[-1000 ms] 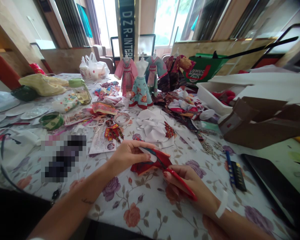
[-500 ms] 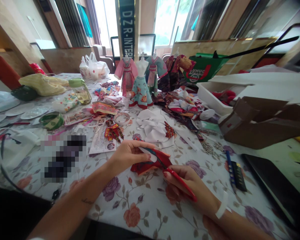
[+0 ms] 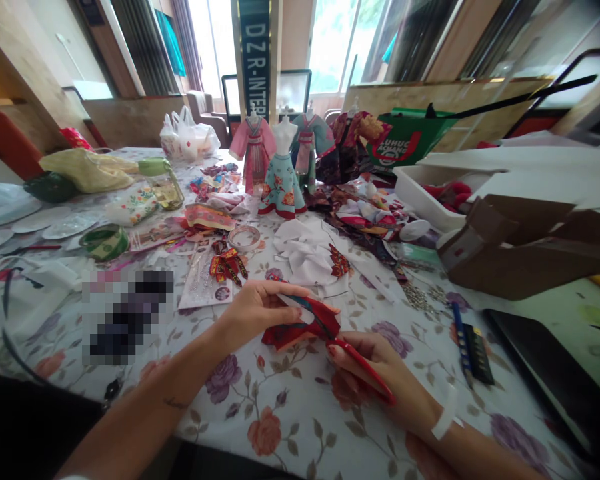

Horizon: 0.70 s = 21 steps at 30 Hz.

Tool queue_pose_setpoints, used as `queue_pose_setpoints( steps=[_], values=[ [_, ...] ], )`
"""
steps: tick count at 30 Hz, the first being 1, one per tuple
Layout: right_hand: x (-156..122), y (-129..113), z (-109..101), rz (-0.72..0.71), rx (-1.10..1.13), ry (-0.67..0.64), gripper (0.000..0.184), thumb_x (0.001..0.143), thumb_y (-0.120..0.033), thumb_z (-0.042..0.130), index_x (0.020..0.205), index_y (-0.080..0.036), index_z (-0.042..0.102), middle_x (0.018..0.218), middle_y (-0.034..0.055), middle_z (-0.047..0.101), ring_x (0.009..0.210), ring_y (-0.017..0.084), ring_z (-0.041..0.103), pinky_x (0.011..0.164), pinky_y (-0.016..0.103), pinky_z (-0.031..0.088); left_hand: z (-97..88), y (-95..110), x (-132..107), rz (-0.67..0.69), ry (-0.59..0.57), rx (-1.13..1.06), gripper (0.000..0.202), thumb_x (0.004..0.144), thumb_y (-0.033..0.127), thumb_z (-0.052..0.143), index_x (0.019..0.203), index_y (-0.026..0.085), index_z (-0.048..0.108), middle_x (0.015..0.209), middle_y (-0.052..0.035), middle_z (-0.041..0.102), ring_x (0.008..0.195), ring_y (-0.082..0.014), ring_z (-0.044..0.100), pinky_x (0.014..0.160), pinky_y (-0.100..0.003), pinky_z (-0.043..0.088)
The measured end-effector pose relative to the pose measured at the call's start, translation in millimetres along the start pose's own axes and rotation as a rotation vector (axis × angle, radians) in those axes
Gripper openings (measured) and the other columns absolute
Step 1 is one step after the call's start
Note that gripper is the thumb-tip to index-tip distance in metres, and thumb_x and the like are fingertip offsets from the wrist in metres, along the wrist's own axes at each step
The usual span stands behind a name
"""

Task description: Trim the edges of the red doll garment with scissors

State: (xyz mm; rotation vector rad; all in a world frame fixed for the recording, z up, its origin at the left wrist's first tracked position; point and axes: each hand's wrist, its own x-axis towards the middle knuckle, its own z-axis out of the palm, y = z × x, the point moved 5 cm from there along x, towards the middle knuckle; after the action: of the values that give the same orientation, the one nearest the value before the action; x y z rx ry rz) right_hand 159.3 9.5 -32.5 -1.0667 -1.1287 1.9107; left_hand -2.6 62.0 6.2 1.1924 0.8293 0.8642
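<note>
Pinched in my left hand [image 3: 260,310] is a piece of red fabric [image 3: 285,335] with dark teal parts and a pale patch at the thumb. My right hand [image 3: 375,367] is wrapped round red-handled scissors [image 3: 363,367], whose blades reach the fabric's right edge. How far the blades part is hard to make out. Just beyond my hands lies crumpled white cloth [image 3: 305,250] with a red-brown patterned corner. A small mannequin [image 3: 281,170] in a light blue flowered skirt stands behind that cloth.
Other dressed mannequins [image 3: 253,150] stand at the back. On the right are a cardboard box [image 3: 520,247], a black flat case [image 3: 545,373] and a blue pen [image 3: 461,340]. Green tape [image 3: 104,241], a bottle [image 3: 163,183] and a patterned ribbon bundle [image 3: 227,265] lie left.
The scissors and my right hand have shifted very slightly, and the fabric's right end sits a little differently at the blades. My left hand keeps its place.
</note>
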Motion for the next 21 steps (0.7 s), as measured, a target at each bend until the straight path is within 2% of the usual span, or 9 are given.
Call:
queue_pose_setpoints(
  steps=[9,21],
  values=[
    [0.0,1.5,-0.5,0.022,-0.018,0.002,0.047,0.068,-0.05,0.073,0.053,-0.018,0.042,0.036,-0.0066,0.042,0.035,0.009,0.046,0.04,0.022,0.038,2.6,-2.4,-0.4,-0.02,-0.015,0.029,0.04,0.067,0.024,0.076,0.105,0.015,0.07,0.085,-0.0086,0.073,0.075,-0.0185,0.068,0.069,-0.026,0.053],
    [-1.3,-1.5,2.3,0.013,-0.025,0.012,0.047,0.068,-0.051,0.073,0.054,-0.018,0.042,0.036,-0.0071,0.041,0.034,0.009,0.043,0.04,0.023,0.037,4.2,-4.3,-0.9,-0.021,0.0,0.017,0.038,0.067,0.022,0.076,0.105,0.015,0.07,0.087,-0.0079,0.073,0.073,-0.0164,0.067,0.068,-0.025,0.052]
  ],
)
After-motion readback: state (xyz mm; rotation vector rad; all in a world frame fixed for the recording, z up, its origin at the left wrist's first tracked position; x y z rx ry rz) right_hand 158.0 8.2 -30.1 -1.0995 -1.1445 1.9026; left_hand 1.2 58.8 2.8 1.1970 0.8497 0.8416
